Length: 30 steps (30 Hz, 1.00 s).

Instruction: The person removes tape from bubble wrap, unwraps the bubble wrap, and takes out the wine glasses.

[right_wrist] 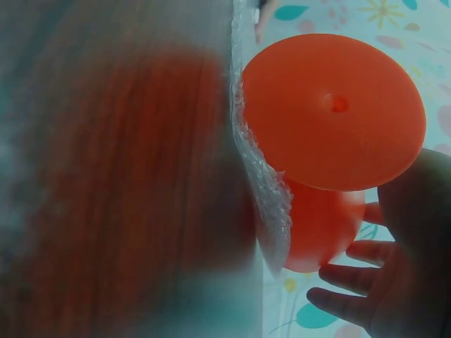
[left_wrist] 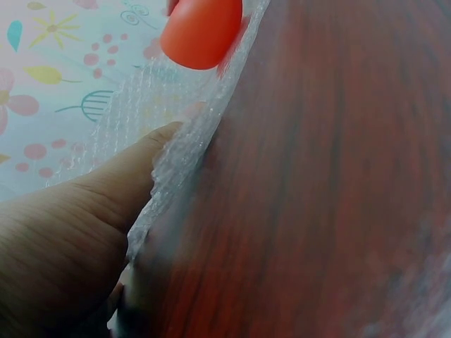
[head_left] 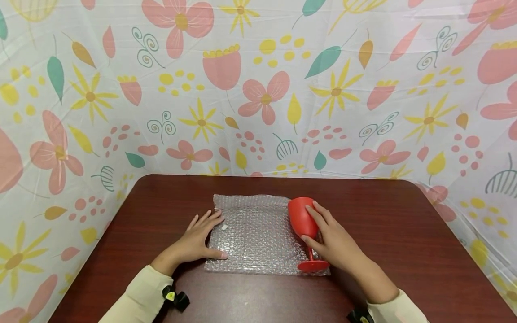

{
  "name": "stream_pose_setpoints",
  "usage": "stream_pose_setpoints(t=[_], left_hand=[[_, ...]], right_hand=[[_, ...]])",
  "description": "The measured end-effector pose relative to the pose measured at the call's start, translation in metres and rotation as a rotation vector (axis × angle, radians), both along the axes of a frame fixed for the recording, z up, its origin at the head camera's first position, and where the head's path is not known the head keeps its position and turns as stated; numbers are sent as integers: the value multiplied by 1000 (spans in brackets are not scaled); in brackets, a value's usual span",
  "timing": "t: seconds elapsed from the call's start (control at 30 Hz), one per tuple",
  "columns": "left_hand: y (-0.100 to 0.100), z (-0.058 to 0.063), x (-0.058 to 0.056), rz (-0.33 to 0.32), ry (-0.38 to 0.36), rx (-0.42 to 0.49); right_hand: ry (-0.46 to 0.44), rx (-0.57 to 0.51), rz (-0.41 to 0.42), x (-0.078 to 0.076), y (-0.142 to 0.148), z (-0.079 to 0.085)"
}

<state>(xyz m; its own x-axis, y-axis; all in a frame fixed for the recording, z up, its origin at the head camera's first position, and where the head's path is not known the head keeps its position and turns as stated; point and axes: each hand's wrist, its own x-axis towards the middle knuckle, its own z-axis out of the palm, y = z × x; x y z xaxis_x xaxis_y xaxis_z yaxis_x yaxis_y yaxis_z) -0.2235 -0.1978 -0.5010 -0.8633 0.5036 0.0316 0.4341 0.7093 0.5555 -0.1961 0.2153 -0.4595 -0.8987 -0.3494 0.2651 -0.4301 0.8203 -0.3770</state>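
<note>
A red plastic goblet (head_left: 301, 217) lies on its side on the right part of a clear bubble wrap sheet (head_left: 254, 237), its round foot toward me. My right hand (head_left: 337, 240) holds the goblet from the right, the thumb by the base of the bowl and the fingers along the bowl's side. In the right wrist view the goblet's foot (right_wrist: 335, 113) hides most of the bowl. Spread fingers of my left hand (head_left: 198, 240) rest on the left edge of the wrap. The left wrist view has the thumb (left_wrist: 134, 165) lying on the wrap's edge.
Everything lies on a dark reddish wooden table (head_left: 258, 300) with rounded far corners. A white cloth (head_left: 258, 148) with floral prints hangs behind and at the sides. A small white tag-like bit (head_left: 224, 227) is on the wrap near my left fingers.
</note>
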Motion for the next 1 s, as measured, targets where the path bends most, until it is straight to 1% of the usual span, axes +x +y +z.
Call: stream_pose_setpoints(t=[0.27,0.8,1.0], left_hand=[[-1,-2,0,1,4,-3],[-2,-1,-2,-3,-3,2],[-2,-2,-2,-6,-3,8]], right_hand=[[-45,-38,-6,3,4,-1],[-69,-59,-33,7,12,-3],[-103,-69,-63,8,15,-4]])
